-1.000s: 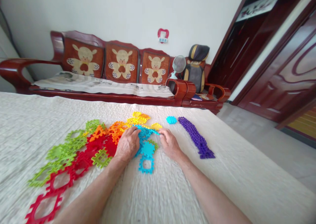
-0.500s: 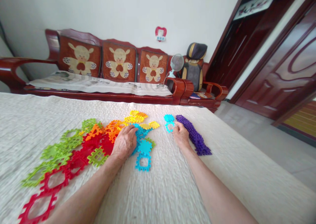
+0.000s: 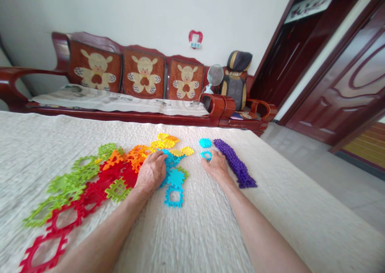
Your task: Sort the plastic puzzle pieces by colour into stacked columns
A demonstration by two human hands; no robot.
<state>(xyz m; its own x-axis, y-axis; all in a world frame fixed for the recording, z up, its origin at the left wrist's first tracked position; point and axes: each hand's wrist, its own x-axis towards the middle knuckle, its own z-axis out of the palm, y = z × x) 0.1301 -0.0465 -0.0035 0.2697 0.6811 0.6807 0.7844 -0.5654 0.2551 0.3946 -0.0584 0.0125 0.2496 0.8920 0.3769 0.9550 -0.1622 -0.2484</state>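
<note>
My left hand [image 3: 152,169] lies over a heap of blue interlocking plastic tiles [image 3: 176,178], its fingers curled down onto the upper ones. Whatever sits under the palm is hidden. My right hand [image 3: 217,166] has its thumb and fingers closed around a light-blue open-centred tile [image 3: 206,155] on the cloth. Just beyond it lies a solid light-blue tile [image 3: 205,143]. A long overlapping row of purple tiles [image 3: 236,164] runs right of that hand. One open-centred blue tile [image 3: 174,196] sits at the near end of the blue heap.
Red tiles [image 3: 64,219], green tiles [image 3: 67,186], orange tiles [image 3: 138,155] and yellow tiles [image 3: 164,142] spread leftward over the white tablecloth [image 3: 192,233]. Behind the table stand a wooden sofa [image 3: 216,108] with bear cushions and a small fan [image 3: 215,75].
My right hand has shifted slightly left, its thumb now on the near side of the light-blue open tile, which sits a little apart from the solid one. My left hand stays over the blue heap.
</note>
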